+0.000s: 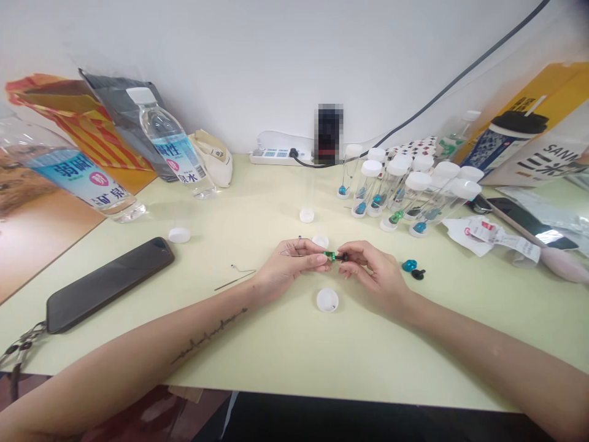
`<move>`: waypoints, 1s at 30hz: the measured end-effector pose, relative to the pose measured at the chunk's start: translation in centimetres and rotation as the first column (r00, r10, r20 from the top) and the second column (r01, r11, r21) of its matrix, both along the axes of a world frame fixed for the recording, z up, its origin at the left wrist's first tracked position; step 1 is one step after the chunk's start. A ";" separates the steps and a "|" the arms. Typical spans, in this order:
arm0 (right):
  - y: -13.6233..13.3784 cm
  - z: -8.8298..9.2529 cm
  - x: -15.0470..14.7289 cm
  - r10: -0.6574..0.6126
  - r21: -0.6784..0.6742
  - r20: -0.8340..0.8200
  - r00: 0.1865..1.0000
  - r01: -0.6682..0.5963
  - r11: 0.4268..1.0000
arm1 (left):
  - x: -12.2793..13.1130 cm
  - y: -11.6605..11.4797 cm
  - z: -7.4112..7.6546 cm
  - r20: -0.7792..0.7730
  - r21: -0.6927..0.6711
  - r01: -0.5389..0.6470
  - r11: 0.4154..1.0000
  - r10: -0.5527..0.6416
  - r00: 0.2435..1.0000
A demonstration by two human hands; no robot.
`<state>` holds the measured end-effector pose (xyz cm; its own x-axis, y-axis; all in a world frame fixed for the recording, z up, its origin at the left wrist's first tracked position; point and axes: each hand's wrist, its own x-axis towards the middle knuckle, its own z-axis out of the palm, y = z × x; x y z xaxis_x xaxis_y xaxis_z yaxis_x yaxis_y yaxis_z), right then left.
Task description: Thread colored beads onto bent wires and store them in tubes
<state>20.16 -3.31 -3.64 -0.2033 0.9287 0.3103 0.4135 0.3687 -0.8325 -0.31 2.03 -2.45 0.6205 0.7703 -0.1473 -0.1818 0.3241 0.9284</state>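
Observation:
My left hand [292, 264] pinches a small shiny green metal part [329, 256] between thumb and fingers. A thin bent wire [291, 253] also sits in that hand. From the right, my right hand [380, 276] grips a black screw-like piece [343, 258] with a wide head, its shaft lined up with the green part. Whether the two are joined I cannot tell. Just below the hands lies a white cap [327, 301] with a tiny bit inside. A blue metal part [409, 265] and another black piece [418, 274] rest right of my right hand.
Several white-capped tubes [398, 190] with coloured parts stand at the back right. A thin wire with a rod [234, 280] lies left of my left hand. Farther left are a phone [110, 282] and water bottles [172, 147]. A power strip [278, 155] lies along the wall.

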 end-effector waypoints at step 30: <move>-0.1 0.0 -0.1 -0.007 -0.105 -0.238 0.971 -0.018 0.994 | 0.0 0.1 -0.3 -0.005 0.041 0.013 0.999 -0.013 1.000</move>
<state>20.10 -3.45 -3.63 -0.1408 0.9580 0.2500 0.1977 0.2746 -0.9410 -0.29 2.10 -2.77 0.6301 0.7674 -0.1187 -0.1737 0.2882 0.9417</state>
